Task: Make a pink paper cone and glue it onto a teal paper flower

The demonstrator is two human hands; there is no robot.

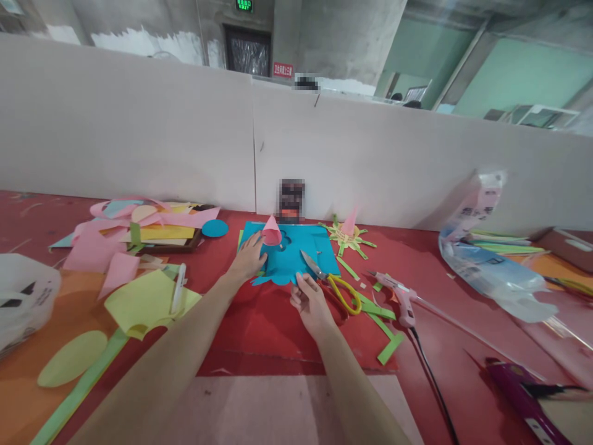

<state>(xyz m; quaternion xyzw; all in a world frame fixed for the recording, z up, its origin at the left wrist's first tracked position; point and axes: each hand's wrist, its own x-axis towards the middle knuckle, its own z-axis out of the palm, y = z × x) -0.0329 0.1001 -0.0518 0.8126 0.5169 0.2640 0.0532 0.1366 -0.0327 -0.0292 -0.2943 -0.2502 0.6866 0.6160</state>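
Observation:
My left hand (245, 259) reaches over the left side of the blue paper (308, 238), fingers stretched out and thumb apart. Its fingertips are right beside a pink paper cone (272, 233); whether they touch it I cannot tell. My right hand (311, 301) is closed, thumb and fingers pinching at the scalloped edge of a blue paper piece (280, 277) at the front. Just right of that hand lie scissors with yellow handles (345, 293), blades resting on the blue paper. Behind to the right sits a green-and-yellow paper flower (349, 238) with a pink cone at its centre.
A pink glue gun (401, 296) with its cord lies to the right, near green paper strips (386, 349). Paper scraps (97, 244) and a white pen (178, 289) are on the left. Plastic packaging (491, 266) stands at right. A white partition (139, 136) closes off the back.

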